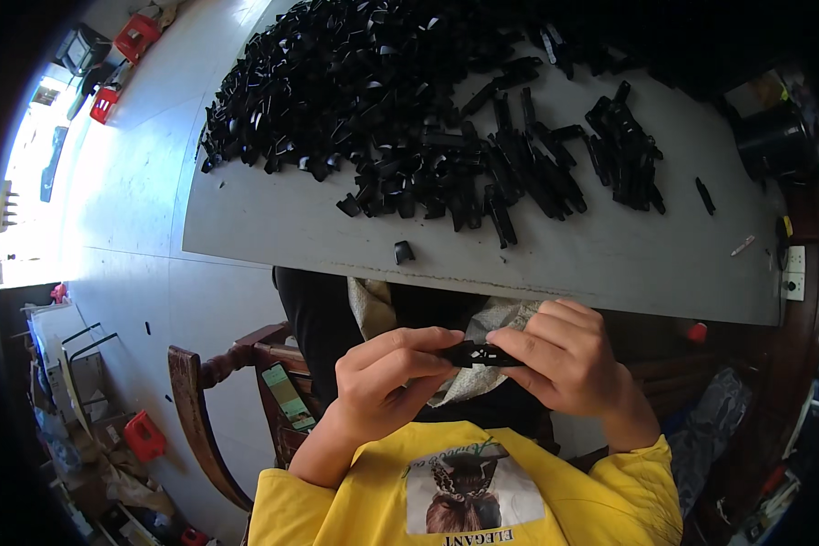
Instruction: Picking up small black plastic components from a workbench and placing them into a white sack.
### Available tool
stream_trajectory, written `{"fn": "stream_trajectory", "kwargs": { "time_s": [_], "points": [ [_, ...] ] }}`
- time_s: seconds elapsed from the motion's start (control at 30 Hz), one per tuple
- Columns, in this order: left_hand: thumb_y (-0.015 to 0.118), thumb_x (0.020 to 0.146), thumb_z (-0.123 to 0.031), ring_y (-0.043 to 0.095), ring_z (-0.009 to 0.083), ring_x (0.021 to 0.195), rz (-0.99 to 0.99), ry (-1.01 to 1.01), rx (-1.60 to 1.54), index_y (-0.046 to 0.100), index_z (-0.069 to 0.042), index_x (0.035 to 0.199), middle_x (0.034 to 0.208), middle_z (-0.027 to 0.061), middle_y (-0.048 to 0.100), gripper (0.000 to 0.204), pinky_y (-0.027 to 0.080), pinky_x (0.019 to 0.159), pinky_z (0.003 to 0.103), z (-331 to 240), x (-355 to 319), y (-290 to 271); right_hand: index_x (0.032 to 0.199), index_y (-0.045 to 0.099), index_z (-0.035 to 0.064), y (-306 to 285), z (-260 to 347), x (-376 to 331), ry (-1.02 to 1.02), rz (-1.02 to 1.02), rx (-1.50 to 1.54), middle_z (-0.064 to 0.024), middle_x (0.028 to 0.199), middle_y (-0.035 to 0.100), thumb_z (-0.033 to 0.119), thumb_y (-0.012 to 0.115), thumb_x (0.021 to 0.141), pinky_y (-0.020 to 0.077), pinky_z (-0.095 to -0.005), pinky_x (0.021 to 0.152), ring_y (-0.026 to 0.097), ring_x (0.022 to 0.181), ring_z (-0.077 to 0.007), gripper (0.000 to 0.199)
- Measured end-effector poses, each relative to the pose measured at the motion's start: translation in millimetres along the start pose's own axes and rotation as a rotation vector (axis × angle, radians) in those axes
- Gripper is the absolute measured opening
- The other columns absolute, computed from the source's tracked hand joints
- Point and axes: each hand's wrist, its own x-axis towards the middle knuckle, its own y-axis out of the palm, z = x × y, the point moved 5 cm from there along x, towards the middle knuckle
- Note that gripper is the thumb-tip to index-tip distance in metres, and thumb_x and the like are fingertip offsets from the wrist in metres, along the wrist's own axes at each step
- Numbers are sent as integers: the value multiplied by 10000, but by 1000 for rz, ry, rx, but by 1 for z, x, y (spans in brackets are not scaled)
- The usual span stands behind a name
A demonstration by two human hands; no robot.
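Part (pixel 482 354): one, black, elongated, with small openings along its middle; held in front of the shirt (pixel 337 496), off the table (pixel 282 218), bridging the two hands.

Left hand (pixel 391 371): fingers bent, grasping the left end of the part, which runs in between the fingertips.

Right hand (pixel 562 355): fingers curled, grasping the right end; one digit along its upper edge, another below. The middle of the part lies bare between the two sets of fingertips; the ends are partly hidden by them.

Cloth (pixel 367 309): pale, at the lap, beyond the hands.

Pile (pixel 328 91): many small black pieces, far side of the table, left and centre.

Strips (pixel 537 168): black, long, heaped to the right of the pile.

Clip (pixel 403 252): one, black, alone near the table's near edge.

Phone (pixel 288 397): screen lit, on the chair (pixel 188 391), left of the left hand.
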Motion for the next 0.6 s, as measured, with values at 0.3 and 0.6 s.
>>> {"fn": "stream_trajectory", "kwargs": {
  "time_s": [0.3,0.6],
  "points": [
    [744,640,115,703,241,772,2,42,-12,601,-8,743,944,183,690,215,551,600,254,0,-5,1,954,674,26,3,1,-3,12,35,49,-33,666,495,169,739,723,382,-326,510,489,567,-206,279],
    [389,1025,-312,633,321,1012,108,-318,-971,629,66,924,986,201,673,459,470,929,404,7,-41,33,921,654,7,64,40,-23,-95,188,272,-110,862,637,78,763,634,528,-407,580,654,723,-303,315]
  ]
}}
